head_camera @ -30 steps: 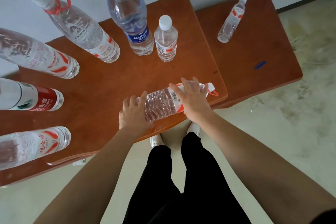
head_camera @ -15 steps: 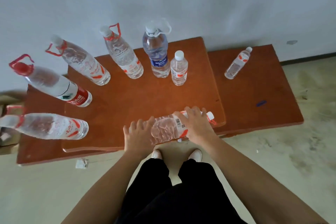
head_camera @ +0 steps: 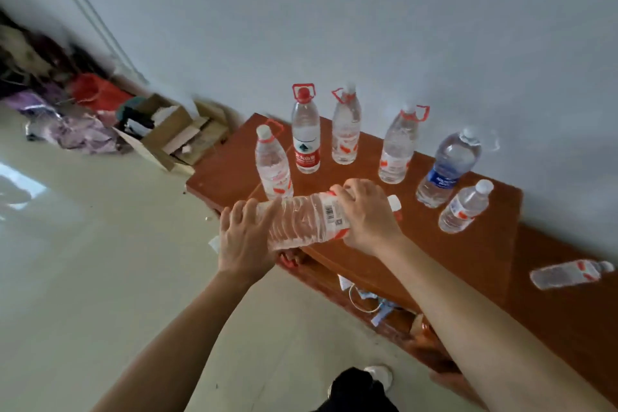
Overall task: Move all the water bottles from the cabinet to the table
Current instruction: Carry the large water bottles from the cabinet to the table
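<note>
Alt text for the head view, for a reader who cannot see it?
The left hand at the base and right hand near the neck hold a large clear plastic water bottle sideways over the front edge of a reddish-brown wooden table. Six clear bottles stand upright behind it.

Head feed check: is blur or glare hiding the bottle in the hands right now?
Head view: the held bottle is sharp enough to show its barcode, gripped by the left hand and right hand; motion smear softens the blue-label bottle, the far-right bottle and the clutter pile; a glare patch sits on the floor, away from the work.
</note>
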### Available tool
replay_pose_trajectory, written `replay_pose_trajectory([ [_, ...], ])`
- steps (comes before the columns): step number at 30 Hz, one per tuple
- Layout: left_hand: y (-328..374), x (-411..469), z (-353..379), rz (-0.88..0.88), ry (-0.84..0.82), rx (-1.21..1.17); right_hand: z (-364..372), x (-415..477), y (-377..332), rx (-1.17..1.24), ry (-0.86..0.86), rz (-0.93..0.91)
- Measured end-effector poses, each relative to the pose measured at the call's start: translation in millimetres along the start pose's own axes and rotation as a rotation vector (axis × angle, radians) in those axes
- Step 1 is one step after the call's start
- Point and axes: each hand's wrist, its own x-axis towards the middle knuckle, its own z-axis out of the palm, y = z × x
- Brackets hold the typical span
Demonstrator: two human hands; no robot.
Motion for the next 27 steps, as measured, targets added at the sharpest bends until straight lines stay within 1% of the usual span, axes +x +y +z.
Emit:
replay_pose_trajectory([
  [3, -58.5, -22.8, -43.4, -0.082, 0.148, 0.02, -36.2, 32.9, -67.3, -0.01, 0.14, -0.091],
  [5, -113.2, -54.7, -80.3, -0.15, 0.253, 0.065, -59.2, 49.1, -135.9, -0.02, 0.221, -0.168],
  [7, -173.6, -93.4, -116.8, -0.193, 0.317, 0.124, -80.0, 60.8, -211.6, -0.009, 0.3, -0.248],
  [8, -201.3, -114.6, -133.4, -0.212, 0.337, 0.155, -86.4, 62.1, -246.6, 0.007, 0.342, -0.294],
  [10, -271.6, -177.4, -175.3, -0.298, 0.371, 0.244, -97.0, 62.1, -342.2, 0.031, 0.417, -0.429],
  [12, -315.0, -217.5, -203.4, -0.338, 0.393, 0.301, -102.1, 63.5, -403.2, 0.069, 0.448, -0.488],
  [16, -396.5, -322.6, -259.0, -0.527, 0.447, 0.392, -118.2, 56.5, -552.8, 0.129, 0.515, -0.693],
  [17, -419.6, -355.9, -273.5, -0.592, 0.49, 0.428, -123.6, 55.2, -599.9, 0.153, 0.537, -0.773],
  [18, -426.0, -363.4, -278.0, -0.604, 0.522, 0.446, -127.7, 54.8, -612.2, 0.185, 0.571, -0.798],
  [21, -469.8, -429.6, -297.4, -0.749, 0.588, 0.54, -132.2, 46.2, -709.9, 0.288, 0.67, -0.957],
  [25, -533.5, -509.8, -309.8, -0.938, 0.644, 0.647, -122.9, 39.0, -839.0, 0.412, 0.694, -1.152],
  [27, -564.6, -541.5, -314.0, -0.995, 0.652, 0.688, -113.5, 41.1, -897.3, 0.471, 0.7, -1.241],
])
